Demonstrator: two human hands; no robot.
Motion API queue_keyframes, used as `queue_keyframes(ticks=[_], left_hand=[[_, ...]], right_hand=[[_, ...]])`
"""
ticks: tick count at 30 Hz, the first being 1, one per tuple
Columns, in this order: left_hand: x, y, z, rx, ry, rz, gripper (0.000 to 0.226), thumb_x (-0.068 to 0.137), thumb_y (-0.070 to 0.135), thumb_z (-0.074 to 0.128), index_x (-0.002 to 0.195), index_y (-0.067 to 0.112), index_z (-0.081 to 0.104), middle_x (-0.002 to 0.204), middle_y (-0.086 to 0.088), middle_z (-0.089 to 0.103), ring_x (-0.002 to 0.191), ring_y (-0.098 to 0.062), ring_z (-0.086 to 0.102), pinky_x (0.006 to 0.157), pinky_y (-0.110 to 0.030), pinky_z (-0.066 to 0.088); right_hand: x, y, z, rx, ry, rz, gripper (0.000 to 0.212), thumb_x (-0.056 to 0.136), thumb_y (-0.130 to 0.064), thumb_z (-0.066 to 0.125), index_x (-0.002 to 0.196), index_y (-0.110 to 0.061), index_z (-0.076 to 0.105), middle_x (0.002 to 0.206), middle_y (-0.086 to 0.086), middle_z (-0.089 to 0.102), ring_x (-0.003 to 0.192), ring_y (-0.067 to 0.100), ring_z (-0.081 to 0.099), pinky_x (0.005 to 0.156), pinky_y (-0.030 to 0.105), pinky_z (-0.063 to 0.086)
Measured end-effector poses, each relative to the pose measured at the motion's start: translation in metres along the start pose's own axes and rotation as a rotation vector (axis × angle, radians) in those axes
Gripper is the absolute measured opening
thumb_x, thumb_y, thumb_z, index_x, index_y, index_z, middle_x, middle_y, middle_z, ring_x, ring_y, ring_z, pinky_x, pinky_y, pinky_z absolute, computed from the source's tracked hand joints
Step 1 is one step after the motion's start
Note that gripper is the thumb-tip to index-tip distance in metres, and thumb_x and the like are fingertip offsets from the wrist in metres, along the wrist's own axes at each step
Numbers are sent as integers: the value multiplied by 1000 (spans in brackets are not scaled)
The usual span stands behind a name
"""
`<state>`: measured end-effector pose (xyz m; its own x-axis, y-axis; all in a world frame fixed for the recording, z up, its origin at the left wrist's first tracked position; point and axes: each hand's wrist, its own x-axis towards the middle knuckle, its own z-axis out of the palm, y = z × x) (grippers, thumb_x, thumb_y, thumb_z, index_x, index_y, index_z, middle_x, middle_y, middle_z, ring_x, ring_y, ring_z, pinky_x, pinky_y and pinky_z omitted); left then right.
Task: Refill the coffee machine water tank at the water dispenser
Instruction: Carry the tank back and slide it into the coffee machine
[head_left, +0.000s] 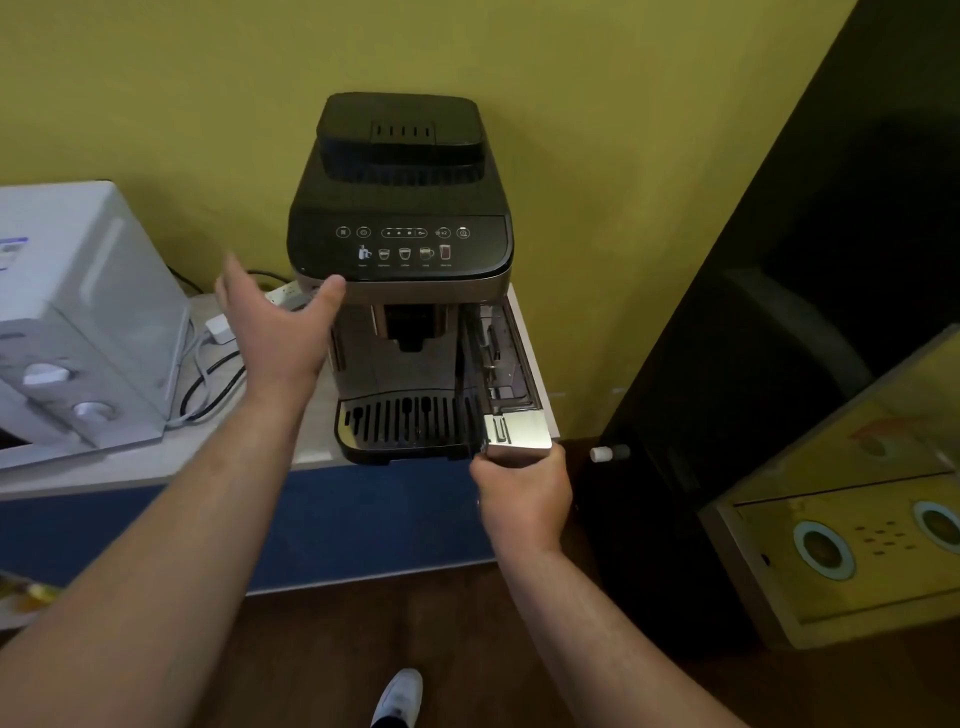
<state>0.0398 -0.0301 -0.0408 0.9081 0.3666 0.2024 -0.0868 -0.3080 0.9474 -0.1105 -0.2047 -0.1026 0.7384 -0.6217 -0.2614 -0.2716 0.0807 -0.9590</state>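
The water tank (506, 374), right of centre in the frame, sits partly drawn out of the right flank of the coffee machine (402, 249), its long axis running from the wall toward the viewer. The right hand (522, 496), the nearer one, has its fingers closed on the tank's chrome front face, so a withdrawal would probably follow that axis toward the lower frame. The left hand (280, 322), fingers spread and holding nothing, has its thumb against the machine's left front corner, apparently bracing it.
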Motion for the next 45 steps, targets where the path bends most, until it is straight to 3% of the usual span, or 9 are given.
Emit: queue_keyframes(ticks=[2, 5, 11, 18, 26, 29, 34, 38, 45], left_hand=[[18, -6, -8, 6, -169, -23, 103, 71, 51, 75, 154, 16, 24, 158, -9, 33, 144, -26, 32, 115, -48, 32], [24, -10, -9, 69, -325, 85, 63, 81, 34, 75, 138, 24, 49, 133, 7, 58, 126, -15, 51, 107, -46, 43], [23, -10, -3, 62, -267, 149, 48, 85, 29, 73, 130, 23, 57, 113, 15, 62, 113, -9, 57, 100, -35, 48], [23, -9, 0, 61, -241, 174, 44, 84, 34, 70, 126, 24, 61, 115, 11, 67, 108, -2, 60, 91, -24, 48], [19, -6, 1, 59, -223, 167, 43, 87, 30, 70, 127, 20, 60, 111, 12, 64, 108, -7, 58, 88, -18, 45], [19, -5, 1, 65, -222, 164, 43, 86, 31, 70, 127, 21, 60, 110, 13, 63, 106, -4, 58, 87, -16, 44], [20, -6, 1, 53, -230, 147, 44, 87, 31, 70, 128, 20, 59, 114, 12, 63, 107, -1, 56, 81, -10, 41], [22, -8, 2, 48, -232, 144, 46, 87, 31, 70, 130, 21, 57, 117, 11, 63, 109, -3, 55, 84, -12, 41], [26, -6, 1, 28, -264, 132, 48, 87, 26, 72, 131, 21, 54, 117, 13, 60, 100, 12, 51, 79, -7, 37]], right_hand=[[2, 2, 3, 7, -4, 5, 56, 70, -7, 81, 114, -24, 52, 103, -7, 62, 95, 10, 63, 68, 15, 55], [4, 3, 5, 1, -9, -2, 57, 70, -8, 82, 117, -22, 52, 104, -7, 62, 90, 7, 60, 57, 10, 49], [8, 1, 9, 11, -15, -21, 53, 70, -7, 82, 103, -29, 48, 87, -19, 56, 75, -3, 55, 54, 7, 44], [15, -1, 17, 3, -15, -22, 51, 69, -10, 83, 102, -27, 48, 87, -17, 56, 75, 0, 56, 55, 10, 46], [21, 0, 23, -26, -8, -3, 51, 70, -12, 82, 105, -25, 48, 93, -9, 59, 84, 9, 60, 59, 12, 48], [27, -1, 25, -37, -13, 3, 50, 70, -12, 82, 103, -25, 48, 87, -15, 55, 75, 1, 55, 54, 10, 45], [47, -13, 33, -44, 2, -13, 46, 69, -11, 81, 107, -17, 55, 87, -9, 60, 76, 3, 58, 41, 2, 40], [54, -13, 39, -72, 2, -39, 47, 70, -13, 81, 110, -15, 54, 95, -3, 63, 78, 7, 60, 47, 5, 44], [69, -10, 33, -190, -84, -63, 46, 69, -29, 86, 100, -24, 52, 89, -5, 63, 83, 14, 66, 71, 30, 60]])
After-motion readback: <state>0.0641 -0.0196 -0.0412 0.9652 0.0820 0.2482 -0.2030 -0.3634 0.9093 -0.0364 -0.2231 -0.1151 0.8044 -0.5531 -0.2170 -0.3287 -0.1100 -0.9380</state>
